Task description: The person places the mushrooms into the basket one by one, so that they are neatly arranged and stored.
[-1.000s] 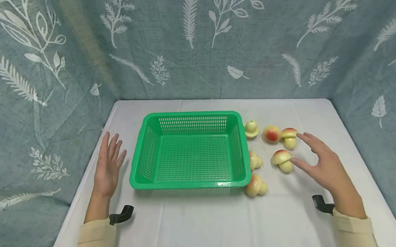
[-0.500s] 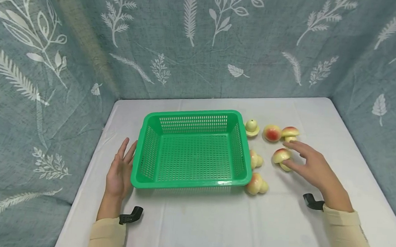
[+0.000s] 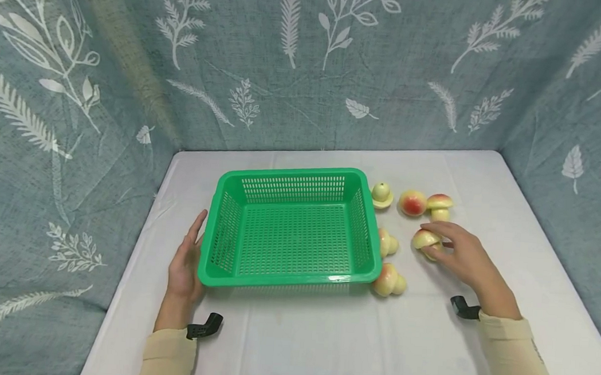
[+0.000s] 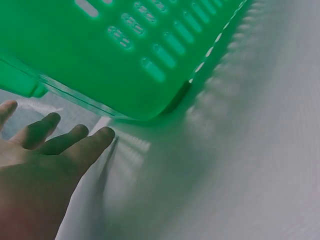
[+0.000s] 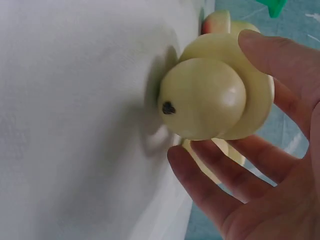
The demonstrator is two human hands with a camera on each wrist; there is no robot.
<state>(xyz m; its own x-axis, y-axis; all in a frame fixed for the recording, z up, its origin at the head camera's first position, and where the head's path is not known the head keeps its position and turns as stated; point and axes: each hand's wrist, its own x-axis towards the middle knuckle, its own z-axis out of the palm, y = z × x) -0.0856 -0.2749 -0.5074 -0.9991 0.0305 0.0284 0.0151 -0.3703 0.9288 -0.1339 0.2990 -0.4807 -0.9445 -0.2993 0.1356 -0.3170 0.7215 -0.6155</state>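
Note:
A green plastic basket (image 3: pixel 292 238) with slotted walls stands in the middle of the white table. My left hand (image 3: pixel 185 269) is at its left side, fingers straight and close to the wall; the left wrist view shows the fingertips near the basket's lower corner. On the right, my right hand (image 3: pixel 464 255) has its thumb and fingers around a toy mushroom (image 3: pixel 423 239), pale yellow with a reddish cap. In the right wrist view the thumb lies at the cap's edge and the fingers are on the opposite side, with the rounded stem (image 5: pixel 202 100) facing the camera.
Behind the right hand are another toy mushroom (image 3: pixel 440 205) and a red-topped one (image 3: pixel 413 203). An upturned mushroom (image 3: pixel 381 196) sits by the basket's back right corner. Two more, a partly hidden mushroom (image 3: pixel 387 243) and a nearer mushroom (image 3: pixel 389 280), lie along its right side. A patterned curtain (image 3: pixel 305 113) surrounds the table.
My left hand has moved right, up to the basket's left side. My right hand has moved left and closed its fingers around the toy mushroom. The basket has stayed in place.

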